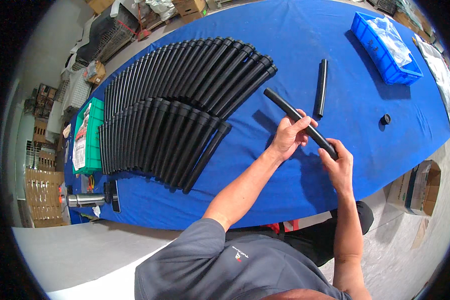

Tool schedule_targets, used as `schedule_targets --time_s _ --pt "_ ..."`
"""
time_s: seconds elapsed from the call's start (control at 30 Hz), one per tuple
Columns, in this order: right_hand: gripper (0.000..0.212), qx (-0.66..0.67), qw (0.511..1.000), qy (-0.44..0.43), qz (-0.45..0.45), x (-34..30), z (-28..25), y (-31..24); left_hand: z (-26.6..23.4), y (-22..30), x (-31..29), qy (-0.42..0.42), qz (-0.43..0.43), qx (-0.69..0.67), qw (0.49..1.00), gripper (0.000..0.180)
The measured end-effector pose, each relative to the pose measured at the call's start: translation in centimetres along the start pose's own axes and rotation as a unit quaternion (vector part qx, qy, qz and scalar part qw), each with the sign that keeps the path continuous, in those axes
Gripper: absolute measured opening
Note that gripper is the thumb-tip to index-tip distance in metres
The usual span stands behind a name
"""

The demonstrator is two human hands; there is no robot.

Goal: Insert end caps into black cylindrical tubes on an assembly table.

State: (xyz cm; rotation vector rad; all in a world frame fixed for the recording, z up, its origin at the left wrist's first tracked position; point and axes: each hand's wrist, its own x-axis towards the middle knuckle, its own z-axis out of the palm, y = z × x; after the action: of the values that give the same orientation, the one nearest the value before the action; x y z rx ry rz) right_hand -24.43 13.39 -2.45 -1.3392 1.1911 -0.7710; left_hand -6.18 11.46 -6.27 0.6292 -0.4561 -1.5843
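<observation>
A black plastic tube is held slantwise above the blue cloth. My left hand wraps round its middle, and my right hand grips its lower right end, covering that tip. Just beyond my hands, a second black tube lies on the cloth. To the right sits a small black cap. On the left, many capped black tubes are laid side by side in a far row and a near row.
The table is covered in blue cloth. A blue crate with clear plastic bags stands at the far right, and a green crate at the left. Near it are a steel flask and a phone. A cardboard box stands on the floor.
</observation>
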Motion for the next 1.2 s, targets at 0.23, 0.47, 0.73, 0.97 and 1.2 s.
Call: schedule_targets --time_s 0.23,0.47,0.73,0.97,1.2 --pt "0.028 0.105 0.991 -0.05 0.069 0.0 -0.4 -0.6 -1.2 0.0 0.2 -0.031 -0.01 -0.022 0.999 0.015" --pt "0.028 -0.011 1.0 0.0 -0.014 -0.2 0.2 -0.8 -1.2 -0.3 0.3 -0.026 0.002 -0.007 1.0 0.015" --pt "0.026 -0.279 0.877 0.126 -0.371 1.0 -0.3 0.9 -0.6 -0.3 0.3 -0.016 -0.007 -0.011 1.0 0.014" --pt "0.029 0.065 0.997 -0.013 0.03 0.2 -0.3 0.0 -1.1 -0.1 0.3 -0.033 -0.005 -0.018 0.999 0.014" --pt "0.027 0.101 0.993 -0.038 0.057 -0.1 -0.3 -0.8 -1.1 -0.1 0.3 -0.034 -0.002 -0.032 0.999 0.014"
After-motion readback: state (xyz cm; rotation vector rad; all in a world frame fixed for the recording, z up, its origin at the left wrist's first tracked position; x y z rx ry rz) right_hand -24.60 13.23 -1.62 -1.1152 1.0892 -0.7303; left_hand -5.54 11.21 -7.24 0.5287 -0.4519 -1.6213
